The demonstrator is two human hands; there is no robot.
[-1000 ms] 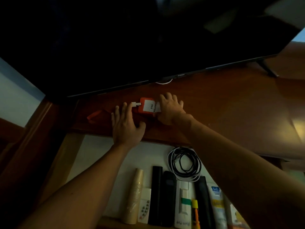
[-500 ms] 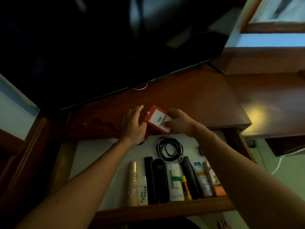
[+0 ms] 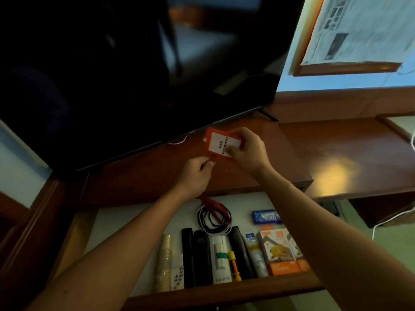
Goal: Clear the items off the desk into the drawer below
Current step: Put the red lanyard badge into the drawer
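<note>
My right hand (image 3: 248, 152) holds a red card holder (image 3: 219, 142) with a white printed label, lifted above the brown desk top (image 3: 258, 153). Just below it my left hand (image 3: 197, 173) is closed on the holder's red strap, which hangs down to the drawer (image 3: 116, 221) and ends near the coiled cables (image 3: 213, 217). The open drawer below holds a row of items: a stack of paper cups (image 3: 165, 263), black remotes (image 3: 197, 259), a white box, a yellow marker, a tube and orange boxes (image 3: 280, 252).
A large dark TV screen (image 3: 134, 63) stands at the back of the desk on thin feet. A blue packet (image 3: 266, 217) lies in the drawer's right part. A framed notice (image 3: 359, 34) hangs on the wall at upper right. A white cable runs at the far right.
Both hands lifted the red card holder off the desk. My right hand raised it higher, and my left hand went from flat beside it to closed on the strap below it.
</note>
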